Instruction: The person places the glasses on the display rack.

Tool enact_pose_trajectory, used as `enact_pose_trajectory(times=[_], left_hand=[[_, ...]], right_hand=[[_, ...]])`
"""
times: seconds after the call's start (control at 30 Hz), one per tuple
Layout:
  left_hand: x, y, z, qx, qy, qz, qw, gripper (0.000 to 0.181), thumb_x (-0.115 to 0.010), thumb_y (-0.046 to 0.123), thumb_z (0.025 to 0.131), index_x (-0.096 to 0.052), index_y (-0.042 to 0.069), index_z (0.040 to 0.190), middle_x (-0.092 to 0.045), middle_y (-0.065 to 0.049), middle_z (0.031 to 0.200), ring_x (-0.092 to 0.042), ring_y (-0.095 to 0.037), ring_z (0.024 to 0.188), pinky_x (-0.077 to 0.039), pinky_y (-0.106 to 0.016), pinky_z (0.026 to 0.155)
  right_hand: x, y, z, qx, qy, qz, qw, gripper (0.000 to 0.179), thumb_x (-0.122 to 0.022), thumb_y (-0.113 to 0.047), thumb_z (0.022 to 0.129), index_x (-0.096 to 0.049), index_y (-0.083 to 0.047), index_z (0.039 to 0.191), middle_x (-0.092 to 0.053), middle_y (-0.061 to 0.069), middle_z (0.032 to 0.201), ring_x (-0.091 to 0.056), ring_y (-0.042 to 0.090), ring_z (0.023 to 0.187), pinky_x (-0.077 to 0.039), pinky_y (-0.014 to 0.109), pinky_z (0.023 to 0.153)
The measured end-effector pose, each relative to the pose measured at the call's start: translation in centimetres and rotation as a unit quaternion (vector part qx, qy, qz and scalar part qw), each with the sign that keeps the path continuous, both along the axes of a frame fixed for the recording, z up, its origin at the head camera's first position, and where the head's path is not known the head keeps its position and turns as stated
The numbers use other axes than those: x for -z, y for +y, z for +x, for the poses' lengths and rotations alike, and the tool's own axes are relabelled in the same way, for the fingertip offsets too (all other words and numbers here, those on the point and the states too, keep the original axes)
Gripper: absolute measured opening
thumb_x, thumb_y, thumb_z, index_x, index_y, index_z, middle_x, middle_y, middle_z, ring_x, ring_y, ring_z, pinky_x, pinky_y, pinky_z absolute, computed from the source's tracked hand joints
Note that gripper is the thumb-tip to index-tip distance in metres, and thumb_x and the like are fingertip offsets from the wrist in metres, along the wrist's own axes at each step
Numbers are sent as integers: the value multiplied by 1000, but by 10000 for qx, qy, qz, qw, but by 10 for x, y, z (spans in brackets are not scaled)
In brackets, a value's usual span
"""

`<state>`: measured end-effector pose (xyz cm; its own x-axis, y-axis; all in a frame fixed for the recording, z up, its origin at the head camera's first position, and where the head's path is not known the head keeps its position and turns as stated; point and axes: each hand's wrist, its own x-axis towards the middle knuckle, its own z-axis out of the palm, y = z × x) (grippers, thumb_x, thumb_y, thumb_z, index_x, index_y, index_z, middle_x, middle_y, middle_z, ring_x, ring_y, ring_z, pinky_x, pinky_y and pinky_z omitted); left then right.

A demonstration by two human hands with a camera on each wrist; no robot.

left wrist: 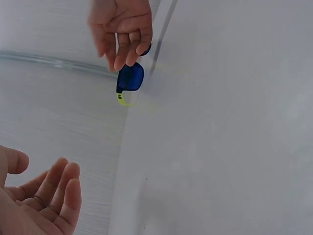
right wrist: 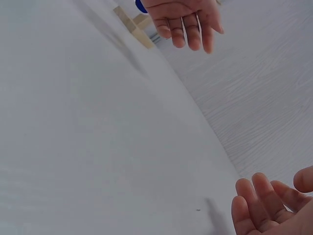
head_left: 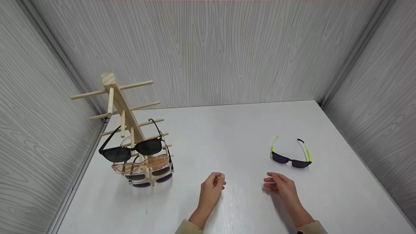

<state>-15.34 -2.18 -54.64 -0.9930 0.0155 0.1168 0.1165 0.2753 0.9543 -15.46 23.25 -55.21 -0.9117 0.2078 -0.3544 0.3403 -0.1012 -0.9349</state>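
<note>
Both hands hover over the white table with nothing in them. My left hand (head_left: 211, 191) has its fingers loosely bent, to the right of a wooden sunglasses rack. My right hand (head_left: 282, 188) is relaxed in front of a pair of sunglasses (head_left: 290, 160) with dark lenses and yellow-green temples, not touching it. That pair lies on the table with its temples unfolded toward the back. In the left wrist view its lens (left wrist: 131, 77) looks blue, partly behind the right hand. On the rack (head_left: 125, 107) hang black sunglasses (head_left: 133, 150), orange-tinted glasses (head_left: 156, 161) and more pairs below, overlapping.
The rack stands at the left, with bare pegs (head_left: 136, 85) near its top sticking out sideways and forward. Grey wood-grain panels (head_left: 208, 52) enclose the white table (head_left: 221, 139) at the back and both sides.
</note>
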Motion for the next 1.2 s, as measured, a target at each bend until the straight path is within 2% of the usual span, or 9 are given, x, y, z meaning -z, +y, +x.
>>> enact_pose_trajectory(times=[0.33, 0.6, 0.77, 1.07, 1.2], left_hand=[[-1, 20, -8, 370, 199, -121, 9990, 24, -53, 26, 96, -64, 5, 100, -60, 6, 74, -57, -5, 65, -48, -23, 61], [2, 37, -13, 457, 266, -155, 9985, 18, -54, 24, 96, -64, 9, 97, -60, 7, 72, -57, -3, 64, -49, -22, 60], [4, 48, -19, 497, 327, -190, 9980, 19, -54, 24, 96, -64, 9, 95, -61, 6, 72, -57, -2, 63, -48, -21, 59], [6, 69, -30, 562, 293, -274, 9976, 18, -54, 26, 95, -64, 11, 94, -60, 10, 71, -56, -1, 62, -46, -20, 58], [8, 77, -34, 664, 257, -255, 9971, 17, -54, 25, 95, -64, 11, 94, -60, 10, 70, -56, -1, 61, -46, -20, 58]], right_hand=[[0, 21, 5, 213, -126, -49, 9997, 40, -48, -24, 98, -50, 3, 128, -68, 6, 94, -67, 19, 84, -52, 33, 76], [2, 35, 11, 247, -272, -160, 9992, 43, -47, -27, 99, -47, 2, 130, -68, 5, 95, -66, 18, 86, -52, 32, 76], [4, 42, 12, 345, -199, -133, 9991, 43, -47, -27, 99, -47, 3, 130, -68, 5, 93, -66, 18, 84, -53, 32, 74], [-5, 61, 13, 483, -107, -177, 9986, 48, -49, -32, 97, -45, 1, 132, -68, 0, 92, -66, 14, 86, -52, 30, 77], [-1, 73, 13, 637, -14, -228, 9977, 45, -54, -34, 94, -53, -2, 125, -69, 0, 90, -66, 14, 85, -52, 28, 75]])
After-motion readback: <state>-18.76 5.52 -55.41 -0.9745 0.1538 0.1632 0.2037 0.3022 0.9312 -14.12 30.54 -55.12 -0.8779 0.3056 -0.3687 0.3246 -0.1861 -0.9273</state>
